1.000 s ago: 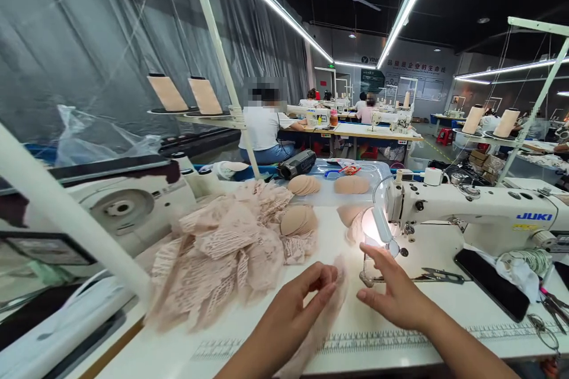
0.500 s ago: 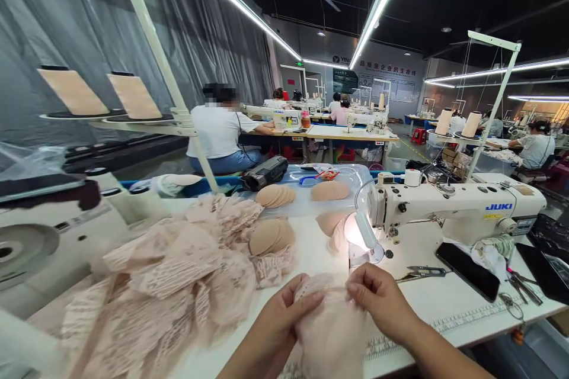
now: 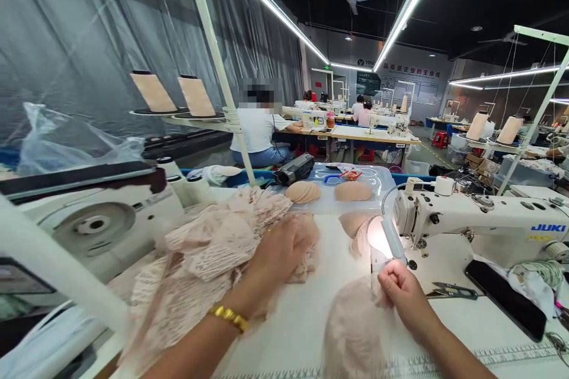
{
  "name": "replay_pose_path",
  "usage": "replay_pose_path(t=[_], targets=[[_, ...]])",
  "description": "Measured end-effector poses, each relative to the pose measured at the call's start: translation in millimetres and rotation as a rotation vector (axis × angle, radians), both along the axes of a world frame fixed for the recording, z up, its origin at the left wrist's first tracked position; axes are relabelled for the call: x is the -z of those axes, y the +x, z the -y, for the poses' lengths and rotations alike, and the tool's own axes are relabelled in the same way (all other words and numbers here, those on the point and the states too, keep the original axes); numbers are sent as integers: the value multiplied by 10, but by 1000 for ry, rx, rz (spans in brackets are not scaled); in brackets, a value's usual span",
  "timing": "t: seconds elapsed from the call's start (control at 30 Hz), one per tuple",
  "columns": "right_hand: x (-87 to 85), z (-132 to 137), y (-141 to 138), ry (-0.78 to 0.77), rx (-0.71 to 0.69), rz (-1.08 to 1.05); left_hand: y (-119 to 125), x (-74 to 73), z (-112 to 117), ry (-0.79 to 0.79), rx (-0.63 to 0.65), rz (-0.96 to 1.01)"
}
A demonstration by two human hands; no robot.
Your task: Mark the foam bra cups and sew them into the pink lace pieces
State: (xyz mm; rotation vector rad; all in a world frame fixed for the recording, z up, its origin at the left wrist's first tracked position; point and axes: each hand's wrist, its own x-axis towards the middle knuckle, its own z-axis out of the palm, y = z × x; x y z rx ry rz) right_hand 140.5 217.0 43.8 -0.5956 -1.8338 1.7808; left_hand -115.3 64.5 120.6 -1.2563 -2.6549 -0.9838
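My right hand (image 3: 402, 289) is closed in a pinch on the edge of a beige fabric piece (image 3: 353, 328), which hangs blurred over the white table below the sewing machine's needle area. Reaching to the left, my left hand (image 3: 281, 246) is over a stack of beige oval pads (image 3: 307, 230) beside the heap of beige lace fabric (image 3: 213, 243). Its fingers are blurred and partly hidden, so whether they grip a pad does not show. A small lamp (image 3: 393, 238) lights more beige fabric (image 3: 362, 237) beside the machine.
A JUKI sewing machine (image 3: 489, 213) stands at right, with thread snips (image 3: 453, 291) and a black phone (image 3: 507, 299) before it. Beige ovals (image 3: 303, 192) lie on a clear plastic lid (image 3: 377, 176) at the back. A second machine (image 3: 95, 222) stands left. A co-worker (image 3: 255, 130) sits ahead.
My left hand has let go of the beige fabric and moved left to the pads. The right hand keeps the fabric, now hanging lower. The view has turned left.
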Motion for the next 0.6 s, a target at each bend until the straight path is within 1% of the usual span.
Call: replay_pose_path(t=[0.07, 0.13, 0.2, 0.27, 0.4, 0.47, 0.53, 0.6], targets=[[13, 2, -7, 17, -3, 3, -196, -25, -60, -65, -48, -64], [1, 15, -7, 19, 1, 5, -276, -32, -106, -124, -77, -103], [-30, 24, -4, 7, 2, 5, -284, -59, -124, -161, -110, -123], [-70, 26, -3, -17, -8, 2, -266, -128, -107, -166, -146, -128], [-123, 15, -11, -79, -10, -10, -151, -311, -3, -73, -178, -128], [-133, 6, -13, -118, -5, -21, 7, -356, 51, 7, -113, -48], [-142, 1, -4, -161, -6, -32, 250, -352, 86, 74, 52, 158], [-154, 0, 21, -197, -8, -42, 531, -316, 97, 107, 222, 375]])
